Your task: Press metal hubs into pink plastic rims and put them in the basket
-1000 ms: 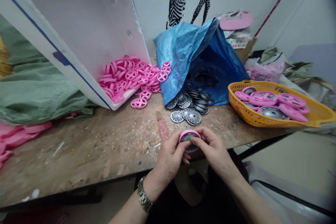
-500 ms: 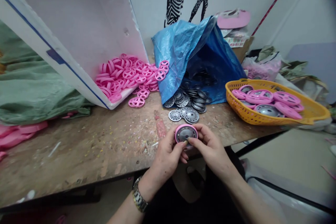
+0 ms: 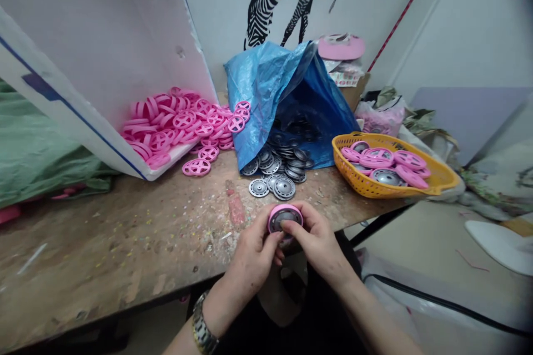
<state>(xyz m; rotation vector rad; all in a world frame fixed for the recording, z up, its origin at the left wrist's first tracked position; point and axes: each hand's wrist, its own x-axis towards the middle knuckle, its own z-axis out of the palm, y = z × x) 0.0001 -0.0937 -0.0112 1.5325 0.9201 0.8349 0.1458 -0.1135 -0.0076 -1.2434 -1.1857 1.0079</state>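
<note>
Between my two hands, at the table's front edge, is a pink toy wheel point(image 3: 275, 212) with a grey hubcap disc set in its face. My left hand point(image 3: 254, 249) is closed on the wheel's left side. My right hand point(image 3: 318, 238) grips the right side, its thumb lying across the grey disc. Just beyond lie grey hubcap discs point(image 3: 284, 188), spilling from the mouth of a blue plastic bag point(image 3: 258, 77). Pink spoked wheels point(image 3: 183, 119) are heaped to the left, in and before a white foam box point(image 3: 166, 28).
A yellow basket point(image 3: 347, 177) on the right holds several pink wheels with grey discs. Green cloth point(image 3: 37, 144) lies at the far left. The worn wooden table point(image 3: 104, 249) carries paint specks and a white sliver. Behind the basket sits a clear bag of pink parts point(image 3: 381, 116).
The view has swung right, so the surroundings sit further left. My right thumb has moved from the disc's lower rim onto its face; both hands still hold the wheel.
</note>
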